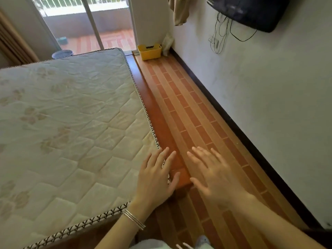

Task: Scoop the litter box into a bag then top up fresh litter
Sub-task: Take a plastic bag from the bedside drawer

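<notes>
A yellow plastic box stands on the floor at the far end of a narrow aisle, against the wall corner. A pale crumpled bag leans beside it on the right. My left hand is held out in front of me, fingers spread, empty, over the bed's corner. My right hand is also stretched forward with fingers apart, empty, over the floor. A thin bracelet circles my left wrist. No scoop is visible.
A bare quilted mattress on a wooden bed frame fills the left. A tiled aisle runs between bed and white wall. A wall-mounted TV with dangling cables hangs upper right. A glass sliding door lies beyond.
</notes>
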Demonstrator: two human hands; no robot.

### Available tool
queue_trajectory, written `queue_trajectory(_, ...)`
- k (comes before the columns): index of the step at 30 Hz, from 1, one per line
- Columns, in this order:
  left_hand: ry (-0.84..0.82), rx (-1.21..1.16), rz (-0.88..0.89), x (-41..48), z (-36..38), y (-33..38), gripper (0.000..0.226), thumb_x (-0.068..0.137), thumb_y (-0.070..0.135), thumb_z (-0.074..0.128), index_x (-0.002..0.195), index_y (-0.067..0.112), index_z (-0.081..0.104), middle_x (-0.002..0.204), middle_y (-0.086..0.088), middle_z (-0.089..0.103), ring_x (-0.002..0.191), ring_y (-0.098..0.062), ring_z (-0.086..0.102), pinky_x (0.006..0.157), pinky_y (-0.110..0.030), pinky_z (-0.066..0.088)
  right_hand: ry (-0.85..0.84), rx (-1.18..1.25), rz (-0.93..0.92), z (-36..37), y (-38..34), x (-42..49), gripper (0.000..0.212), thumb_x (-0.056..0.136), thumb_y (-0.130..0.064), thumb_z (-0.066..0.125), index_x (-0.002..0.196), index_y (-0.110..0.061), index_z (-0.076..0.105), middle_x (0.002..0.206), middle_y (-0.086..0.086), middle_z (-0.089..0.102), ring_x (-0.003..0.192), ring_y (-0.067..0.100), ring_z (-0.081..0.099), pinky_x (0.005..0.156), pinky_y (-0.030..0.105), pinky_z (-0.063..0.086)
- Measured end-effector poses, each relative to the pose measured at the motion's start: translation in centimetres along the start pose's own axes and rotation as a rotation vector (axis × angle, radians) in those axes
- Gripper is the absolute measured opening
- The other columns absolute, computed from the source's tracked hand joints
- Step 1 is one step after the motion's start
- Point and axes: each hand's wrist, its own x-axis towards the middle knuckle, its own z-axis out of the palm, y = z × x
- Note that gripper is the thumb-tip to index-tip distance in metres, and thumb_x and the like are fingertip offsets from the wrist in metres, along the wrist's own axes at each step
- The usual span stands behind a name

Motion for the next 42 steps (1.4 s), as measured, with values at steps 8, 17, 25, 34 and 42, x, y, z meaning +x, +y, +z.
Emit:
queue_trajectory(8,-0.029,0.045,0.046,7.0,1.5,9.0,0.056,0.087,0.05,0.044,0.136,0.021,0.047,0.141,-0.002,0.047,0.133,-0.021,0.039,0.109,-0.04,0.03,0.01,-0.039,-0.121,-4.4,12.9,-1.1,0.064,0.087,-0.054,0.037,0.142,-0.021,0.034,0.147,0.002,0.038,0.138,0.019,0.031,0.112,0.046,0.026)
queue_trajectory(17,-0.043,0.035,0.024,17.6,6.7,10.5,0.06,0.086,0.048,0.046,0.141,0.024,0.039,0.145,-0.001,0.042,0.135,-0.02,0.037,0.109,-0.041,0.031,-0.024,-0.018,-0.208,-2.3,23.1,6.6,0.064,0.088,-0.056,0.036,0.143,-0.025,0.029,0.148,0.001,0.036,0.138,0.02,0.03,0.108,0.049,0.033)
queue_trajectory(25,0.029,0.066,-0.048,36.3,7.1,6.7,0.06,0.087,0.049,0.041,0.14,0.021,0.042,0.142,-0.002,0.045,0.133,-0.021,0.039,0.107,-0.043,0.034,0.032,-0.058,-0.289,-6.3,33.7,24.5,0.063,0.087,-0.055,0.035,0.138,-0.019,0.039,0.144,0.005,0.043,0.135,0.023,0.037,0.104,0.052,0.038)
queue_trajectory(34,0.027,0.089,-0.173,52.9,10.5,2.6,0.059,0.088,0.049,0.042,0.141,0.023,0.039,0.145,-0.001,0.041,0.136,-0.019,0.034,0.109,-0.043,0.031,0.069,-0.035,-0.392,-6.3,43.7,43.0,0.066,0.084,-0.055,0.041,0.14,-0.02,0.035,0.145,0.005,0.042,0.136,0.023,0.034,0.105,0.052,0.035)
queue_trajectory(42,0.089,0.106,-0.35,68.4,13.1,-2.3,0.06,0.087,0.048,0.043,0.141,0.022,0.039,0.144,-0.003,0.043,0.134,-0.021,0.037,0.107,-0.044,0.033,0.073,0.026,-0.54,-6.1,51.9,61.2,0.064,0.084,-0.056,0.041,0.139,-0.024,0.037,0.144,0.002,0.043,0.136,0.022,0.035,0.106,0.053,0.035)
